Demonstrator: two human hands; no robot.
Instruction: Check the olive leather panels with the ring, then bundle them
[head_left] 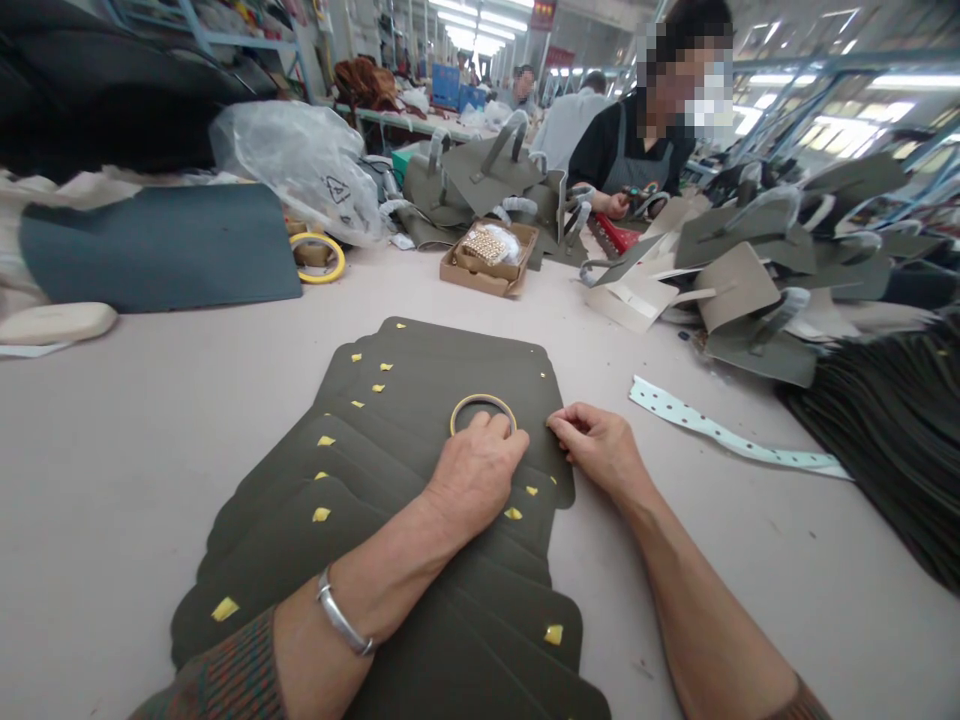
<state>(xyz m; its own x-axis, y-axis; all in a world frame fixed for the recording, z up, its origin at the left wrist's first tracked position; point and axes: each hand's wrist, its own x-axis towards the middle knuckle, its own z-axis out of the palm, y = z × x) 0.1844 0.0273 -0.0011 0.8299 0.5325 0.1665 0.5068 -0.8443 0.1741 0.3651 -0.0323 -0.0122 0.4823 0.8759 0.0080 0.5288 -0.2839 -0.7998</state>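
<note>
Dark olive panels [465, 355] with rounded corners lie overlapped in a fanned stack on the table. Small pieces of yellow tape [325, 441] stick to them along both sides. My left hand [480, 468], a silver bangle on its wrist, is closed on the lower edge of a roll of yellow tape [454, 410] above the top panels. At the right edge of the stack is my right hand [600, 445], thumb and forefinger pinched together. Whatever sits between those fingertips is too small to make out.
A spotted pale strip [705, 427] and a dark pile of strips [885, 430] lie right. Behind are a cardboard box [480, 275], another yellow tape roll [337, 262], a plastic bag [300, 165] and handled bag pieces [487, 180]. A co-worker [634, 150] works across the table.
</note>
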